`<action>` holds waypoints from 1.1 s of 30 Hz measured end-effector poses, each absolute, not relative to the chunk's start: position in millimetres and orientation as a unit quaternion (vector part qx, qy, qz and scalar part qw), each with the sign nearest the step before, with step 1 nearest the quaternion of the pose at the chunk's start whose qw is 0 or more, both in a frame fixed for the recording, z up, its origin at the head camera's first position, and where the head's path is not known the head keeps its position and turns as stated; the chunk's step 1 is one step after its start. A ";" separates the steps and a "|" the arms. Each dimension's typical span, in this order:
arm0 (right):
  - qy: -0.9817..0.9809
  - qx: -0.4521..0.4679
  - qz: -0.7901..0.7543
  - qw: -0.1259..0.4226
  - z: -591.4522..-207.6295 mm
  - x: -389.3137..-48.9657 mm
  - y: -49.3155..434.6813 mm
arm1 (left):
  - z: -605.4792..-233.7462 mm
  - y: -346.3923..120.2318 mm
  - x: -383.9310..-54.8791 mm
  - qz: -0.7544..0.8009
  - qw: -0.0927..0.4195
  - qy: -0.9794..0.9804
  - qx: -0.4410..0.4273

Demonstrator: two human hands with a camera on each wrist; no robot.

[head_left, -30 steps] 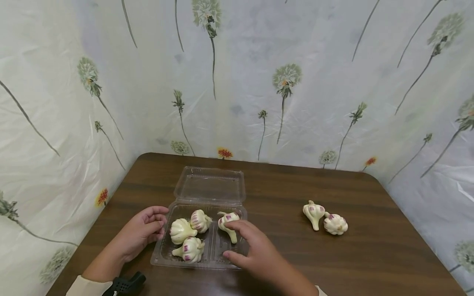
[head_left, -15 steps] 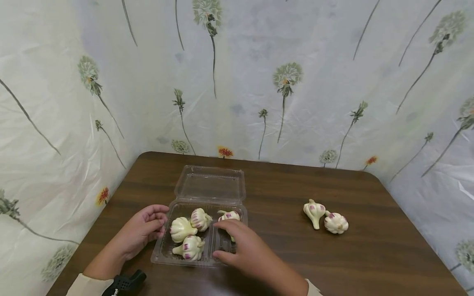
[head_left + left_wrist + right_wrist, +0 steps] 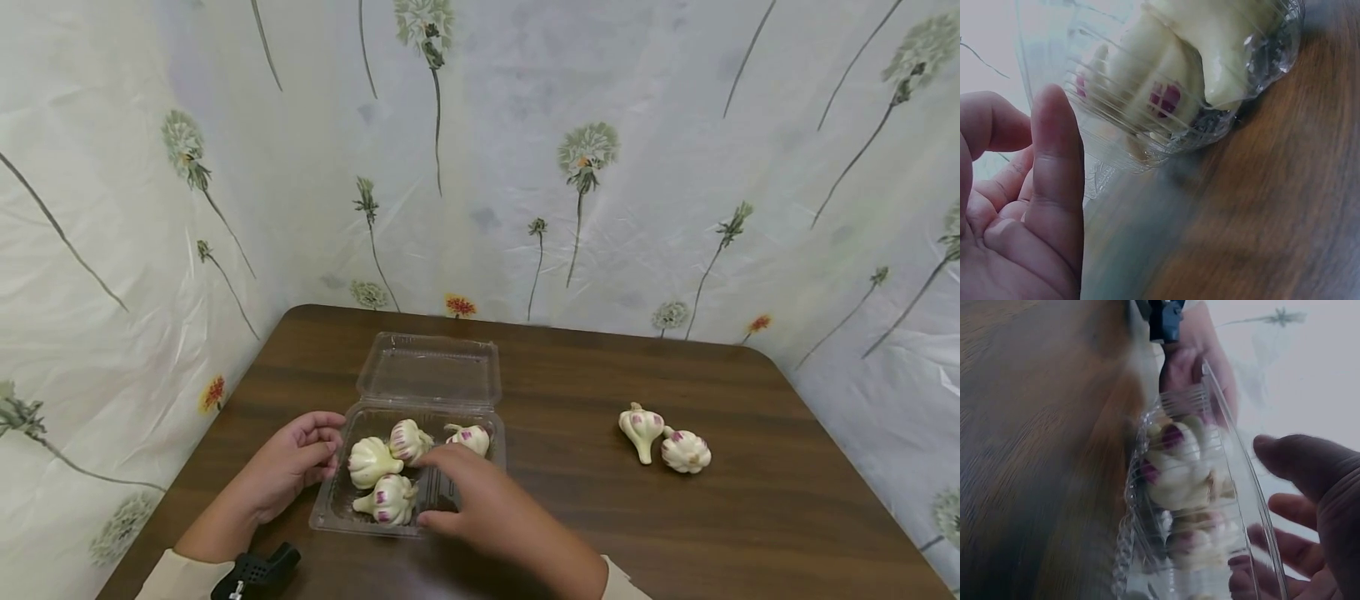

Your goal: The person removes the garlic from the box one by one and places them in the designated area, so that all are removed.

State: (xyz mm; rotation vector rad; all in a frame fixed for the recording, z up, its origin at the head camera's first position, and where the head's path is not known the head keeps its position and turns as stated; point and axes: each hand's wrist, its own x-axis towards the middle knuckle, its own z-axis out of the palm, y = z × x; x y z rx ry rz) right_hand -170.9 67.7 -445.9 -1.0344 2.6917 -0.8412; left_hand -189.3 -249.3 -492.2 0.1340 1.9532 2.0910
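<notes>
A clear plastic clamshell container (image 3: pixel 322 517) lies open, with several garlic bulbs in its tray. Three bulbs, one of them a pale garlic bulb (image 3: pixel 371 462), cluster on the left half; another garlic bulb (image 3: pixel 471 437) sits at the back right. My left hand (image 3: pixel 296 458) is beside the container, fingers loosely bent and fingertips right at the left rim. Over the tray's right half hovers my right hand (image 3: pixel 487 504), thumb and fingers spread apart with nothing between them, partly hiding the tray. In the right wrist view the thumb (image 3: pixel 1300 459) stands above the container's edge.
On the right side of the brown table (image 3: pixel 570 375) lie two more garlic bulbs, an upright-looking one (image 3: pixel 642 432) and a rounder one (image 3: pixel 686 452), side by side. The container's lid (image 3: pixel 431 371) is folded back behind the tray. A dandelion-patterned sheet (image 3: pixel 510 192) hangs behind the table.
My right hand has moved left across the tray, from the right-hand garlic bulb toward the middle, leaving that bulb in the container. The left hand stays at the rim.
</notes>
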 end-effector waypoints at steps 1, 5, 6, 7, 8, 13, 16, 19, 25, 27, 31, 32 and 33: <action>0.894 -0.343 -0.279 0.071 -445.9 -171.2 66.5 | -492.2 -249.5 -189.3 0.724 0.138 0.674 0.047; 0.896 -0.343 -0.273 0.079 -446.5 -171.9 63.1 | -491.9 -249.8 -189.3 0.726 0.139 0.672 0.047; 0.895 -0.343 -0.273 0.081 -446.6 -172.1 62.7 | -491.7 -249.6 -189.3 0.727 0.139 0.671 0.046; 0.895 -0.342 -0.273 0.083 -446.7 -172.2 62.3 | -491.5 -249.5 -189.3 0.727 0.139 0.671 0.047; 0.895 -0.341 -0.274 0.086 -446.8 -172.4 61.9 | -491.4 -249.3 -189.3 0.726 0.139 0.672 0.047; 0.896 -0.336 -0.277 0.090 -446.8 -173.1 59.9 | -490.8 -248.3 -189.4 0.724 0.140 0.674 0.048; 0.899 -0.333 -0.271 0.088 -446.9 -174.1 57.7 | -490.6 -248.5 -189.5 0.722 0.139 0.676 0.047; 0.903 -0.328 -0.263 0.090 -447.6 -175.8 55.4 | -490.1 -249.1 -189.2 0.722 0.139 0.677 0.045; 0.908 -0.322 -0.249 0.100 -449.4 -179.4 50.5 | -489.2 -249.3 -188.5 0.719 0.139 0.679 0.044; 0.908 -0.323 -0.247 0.102 -450.1 -180.3 49.0 | -489.5 -249.2 -188.5 0.719 0.140 0.679 0.043; 0.907 -0.323 -0.248 0.104 -451.6 -180.9 47.1 | -490.5 -249.3 -188.7 0.719 0.140 0.680 0.042; 0.908 -0.323 -0.247 0.103 -451.9 -180.9 46.6 | -490.6 -249.3 -188.7 0.718 0.140 0.680 0.042; 0.908 -0.323 -0.247 0.102 -452.2 -180.8 46.0 | -490.7 -249.4 -188.6 0.718 0.140 0.680 0.042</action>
